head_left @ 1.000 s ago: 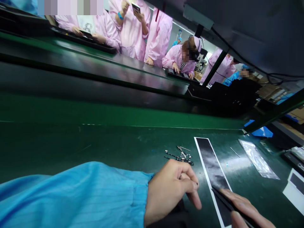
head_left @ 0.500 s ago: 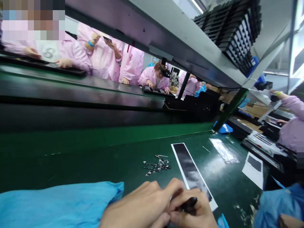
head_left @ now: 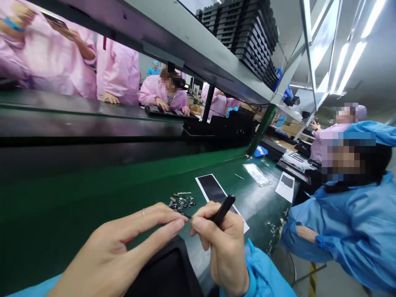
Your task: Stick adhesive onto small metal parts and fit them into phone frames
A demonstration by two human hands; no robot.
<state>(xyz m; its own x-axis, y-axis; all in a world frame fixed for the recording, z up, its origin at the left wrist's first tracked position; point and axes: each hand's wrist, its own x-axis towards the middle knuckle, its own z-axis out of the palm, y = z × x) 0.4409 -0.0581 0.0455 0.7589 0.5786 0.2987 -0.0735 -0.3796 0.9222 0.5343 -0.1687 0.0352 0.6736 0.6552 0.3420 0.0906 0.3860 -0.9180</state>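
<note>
My right hand grips a slim black pen-shaped tool, its blunt end slanting up to the right. The thumb and fingers of my left hand come together close to the right fingertips. Whatever is between them is too small to make out. Just beyond the fingertips lies a pile of small black and silver parts on the green table. A black tray-like thing sits below my hands, partly hidden by the left one.
A black strip on white backing lies behind my right hand. Farther right are a clear plastic bag and a white sheet. A co-worker in blue sits at right. A grey shelf crosses above, holding stacked black trays.
My view has turned right, bringing the blue-clad co-worker into sight. My hands, earlier bunched together around the black tool, have spread apart, and the tool now points up from my right hand.
</note>
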